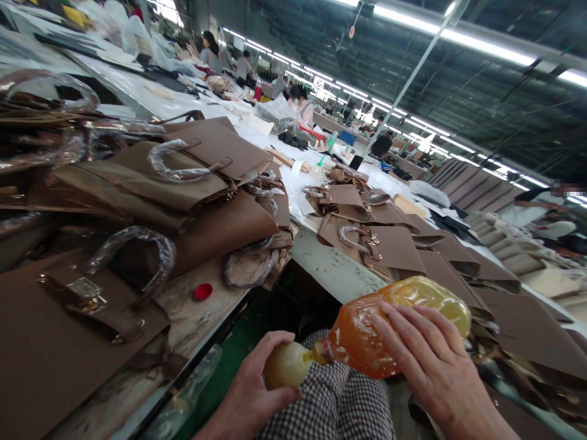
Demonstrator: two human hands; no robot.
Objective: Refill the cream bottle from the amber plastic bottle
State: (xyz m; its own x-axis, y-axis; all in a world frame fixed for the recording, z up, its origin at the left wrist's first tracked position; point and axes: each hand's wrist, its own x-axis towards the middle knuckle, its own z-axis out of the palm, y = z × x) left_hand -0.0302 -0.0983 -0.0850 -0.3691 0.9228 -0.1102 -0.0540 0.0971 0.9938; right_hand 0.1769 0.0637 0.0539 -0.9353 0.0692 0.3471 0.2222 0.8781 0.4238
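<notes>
The left hand point(257, 391) has its fingers curled round a small pale bottle point(284, 370); the right hand point(435, 354), fingers spread, grips a large tilted bottle point(360, 336) of amber liquid, neck at the small one's mouth. Past the left fingertips lies a red cap point(202, 292); farther off, brown bags point(397, 247).

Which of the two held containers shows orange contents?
The large bottle in the right hand; the small container in the left hand looks pale yellowish instead.

Stained worktable point(190, 319) under brown handbags point(229, 223) and a red cap point(202, 292)
</notes>
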